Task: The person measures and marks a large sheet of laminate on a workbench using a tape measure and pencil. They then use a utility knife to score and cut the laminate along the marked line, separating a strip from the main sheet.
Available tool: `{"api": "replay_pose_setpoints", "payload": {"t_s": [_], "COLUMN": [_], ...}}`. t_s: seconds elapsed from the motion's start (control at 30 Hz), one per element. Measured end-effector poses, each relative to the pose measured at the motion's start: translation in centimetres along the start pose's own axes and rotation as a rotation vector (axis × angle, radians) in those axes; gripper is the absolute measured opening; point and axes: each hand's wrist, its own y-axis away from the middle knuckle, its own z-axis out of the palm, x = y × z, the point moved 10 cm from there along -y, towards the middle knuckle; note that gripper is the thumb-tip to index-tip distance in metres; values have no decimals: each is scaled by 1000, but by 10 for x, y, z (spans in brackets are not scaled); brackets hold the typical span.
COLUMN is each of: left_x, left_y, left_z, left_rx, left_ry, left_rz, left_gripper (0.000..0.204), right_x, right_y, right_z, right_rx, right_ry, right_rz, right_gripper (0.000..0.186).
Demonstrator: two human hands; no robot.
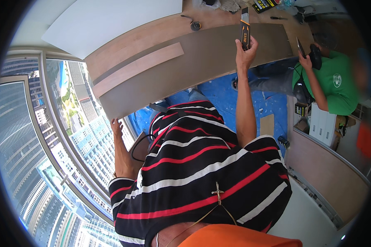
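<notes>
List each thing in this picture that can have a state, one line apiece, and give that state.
Utility knife: held upright in the right hand.
Grey board: lying flat, left hand at its near corner.
Pale wood strip: lying flat on the grey board.
White sheet: lying flat beyond the board.

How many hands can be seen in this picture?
3. The person's left hand rests at the lower corner of the grey board. Their right hand holds a utility knife above it. A co-worker's hand is at the right; that person's other hand is hidden.
</notes>
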Motion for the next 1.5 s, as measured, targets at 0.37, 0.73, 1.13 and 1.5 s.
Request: {"api": "replay_pose_setpoints", "payload": {"t_s": [0.37, 0.73, 1.13, 1.5], "left_x": [29, 63, 86, 76], "left_y": [-64, -59, -81, -109], "left_z": [-17, -32, -20, -22], "left_rx": [-86, 56, 34, 114], "left_ry": [-107, -273, -685, -533], "left_rz": [38, 254, 363, 429], "left_gripper": [72, 67, 56, 66], "right_x": [-53, -32, -43, -24], "right_y": [75, 135, 148, 148], "right_z": [16, 62, 69, 58], "right_rx": [11, -220, -228, -179], "right_ry": [63, 17, 147, 201], "right_rz": [15, 75, 137, 217], "right_gripper": [50, 49, 50, 53]}}
